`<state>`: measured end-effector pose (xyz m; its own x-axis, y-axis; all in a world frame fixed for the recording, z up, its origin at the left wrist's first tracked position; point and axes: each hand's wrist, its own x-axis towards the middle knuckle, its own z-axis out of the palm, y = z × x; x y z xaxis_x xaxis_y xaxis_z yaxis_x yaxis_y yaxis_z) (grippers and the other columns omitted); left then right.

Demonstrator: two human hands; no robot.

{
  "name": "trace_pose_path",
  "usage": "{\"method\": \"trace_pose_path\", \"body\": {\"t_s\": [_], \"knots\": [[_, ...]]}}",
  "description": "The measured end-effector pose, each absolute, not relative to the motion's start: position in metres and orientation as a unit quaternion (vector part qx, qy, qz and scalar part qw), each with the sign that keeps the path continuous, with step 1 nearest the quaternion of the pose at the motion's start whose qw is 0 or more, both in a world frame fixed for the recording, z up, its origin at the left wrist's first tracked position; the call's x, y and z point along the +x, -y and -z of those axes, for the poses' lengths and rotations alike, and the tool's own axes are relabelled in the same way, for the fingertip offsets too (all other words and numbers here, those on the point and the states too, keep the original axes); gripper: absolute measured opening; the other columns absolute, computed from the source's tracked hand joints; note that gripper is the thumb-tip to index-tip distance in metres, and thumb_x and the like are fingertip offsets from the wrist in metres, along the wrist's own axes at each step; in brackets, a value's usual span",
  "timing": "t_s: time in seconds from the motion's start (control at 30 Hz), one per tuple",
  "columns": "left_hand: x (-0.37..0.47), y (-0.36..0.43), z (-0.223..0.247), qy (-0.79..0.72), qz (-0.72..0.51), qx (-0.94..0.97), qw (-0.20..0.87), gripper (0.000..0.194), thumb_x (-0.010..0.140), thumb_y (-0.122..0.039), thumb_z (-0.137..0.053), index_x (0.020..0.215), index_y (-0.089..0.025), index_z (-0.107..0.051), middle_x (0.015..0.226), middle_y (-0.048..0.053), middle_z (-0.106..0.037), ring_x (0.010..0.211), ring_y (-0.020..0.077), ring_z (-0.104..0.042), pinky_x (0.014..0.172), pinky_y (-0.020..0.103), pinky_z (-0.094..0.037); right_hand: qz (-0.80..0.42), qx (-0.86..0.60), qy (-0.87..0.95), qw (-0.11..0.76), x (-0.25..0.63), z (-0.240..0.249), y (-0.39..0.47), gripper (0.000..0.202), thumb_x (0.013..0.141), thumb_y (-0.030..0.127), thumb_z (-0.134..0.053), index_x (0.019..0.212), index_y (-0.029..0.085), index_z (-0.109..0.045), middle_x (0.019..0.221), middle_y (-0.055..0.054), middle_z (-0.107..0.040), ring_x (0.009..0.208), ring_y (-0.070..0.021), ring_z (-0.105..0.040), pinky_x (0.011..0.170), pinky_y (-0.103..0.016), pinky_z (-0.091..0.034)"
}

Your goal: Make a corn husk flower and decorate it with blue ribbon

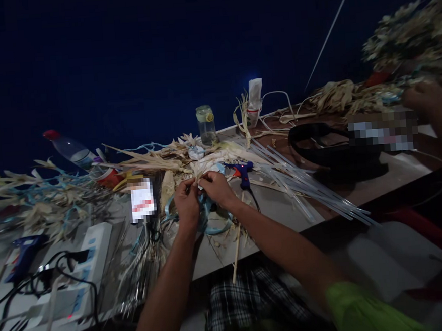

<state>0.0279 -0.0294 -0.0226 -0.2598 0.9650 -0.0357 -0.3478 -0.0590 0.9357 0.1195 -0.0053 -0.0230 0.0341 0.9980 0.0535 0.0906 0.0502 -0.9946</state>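
Observation:
My left hand and my right hand are close together over the table, fingertips pinched around a small pale dried husk piece. Its strips fan upward between them. Below and around my hands lies a light blue ribbon. A blue glue gun rests just right of my right hand. Behind my hands spreads a heap of dried husks.
Clear plastic rods and a black headband-like object lie to the right. At left are a phone, a power strip, another glue gun and a tilted bottle. Another person's hand shows far right.

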Motion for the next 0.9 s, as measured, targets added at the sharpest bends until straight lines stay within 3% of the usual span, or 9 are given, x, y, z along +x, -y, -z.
{"method": "trace_pose_path", "body": {"t_s": [0.17,0.53,0.7,0.8,0.9], "knots": [[0.025,0.028,0.026,-0.544,-0.611,0.498,0.289,0.012,0.070,-0.022,-0.059,0.079,-0.016,-0.064,0.072,0.001,-0.060,0.065,0.0106,-0.052,0.064,0.022,-0.041,-0.467,-0.505,0.506,0.520,0.117,0.020,0.010,0.013,0.067,0.024,-0.051,0.064,0.015,-0.058,0.058,0.000,-0.058,0.053,-0.0107,-0.051,0.052,-0.022,-0.038],[0.025,0.033,0.023,-0.574,-0.553,0.596,0.100,0.012,0.077,-0.022,-0.050,0.079,-0.016,-0.060,0.079,0.004,-0.057,0.078,0.0154,-0.052,0.074,0.029,-0.040,-0.420,-0.514,0.515,0.542,0.114,0.017,0.019,0.020,0.069,0.033,-0.055,0.064,0.014,-0.060,0.062,-0.001,-0.060,0.059,-0.0113,-0.052,0.057,-0.022,-0.040],[0.029,0.034,0.023,-0.526,-0.562,0.618,0.159,0.016,0.076,-0.018,-0.050,0.086,-0.017,-0.063,0.085,0.005,-0.059,0.085,0.0155,-0.053,0.081,0.031,-0.040,-0.409,-0.540,0.495,0.544,0.117,0.016,0.016,0.018,0.071,0.028,-0.051,0.062,0.014,-0.057,0.059,0.000,-0.057,0.057,-0.0106,-0.050,0.055,-0.022,-0.038],[0.031,0.034,0.023,-0.495,-0.585,0.582,0.274,0.021,0.072,-0.016,-0.054,0.090,-0.018,-0.065,0.093,0.005,-0.061,0.092,0.0161,-0.054,0.085,0.030,-0.040,-0.400,-0.539,0.501,0.545,0.122,0.015,0.013,0.016,0.070,0.023,-0.047,0.056,0.015,-0.052,0.053,0.003,-0.050,0.053,-0.0088,-0.044,0.052,-0.021,-0.034],[0.030,0.035,0.020,-0.473,-0.594,0.501,0.416,0.024,0.068,-0.018,-0.059,0.091,-0.018,-0.066,0.091,0.005,-0.063,0.088,0.0160,-0.057,0.078,0.028,-0.043,-0.403,-0.530,0.509,0.546,0.125,0.016,0.009,0.016,0.070,0.021,-0.045,0.055,0.016,-0.049,0.051,0.004,-0.044,0.051,-0.0082,-0.039,0.049,-0.020,-0.031]]}}
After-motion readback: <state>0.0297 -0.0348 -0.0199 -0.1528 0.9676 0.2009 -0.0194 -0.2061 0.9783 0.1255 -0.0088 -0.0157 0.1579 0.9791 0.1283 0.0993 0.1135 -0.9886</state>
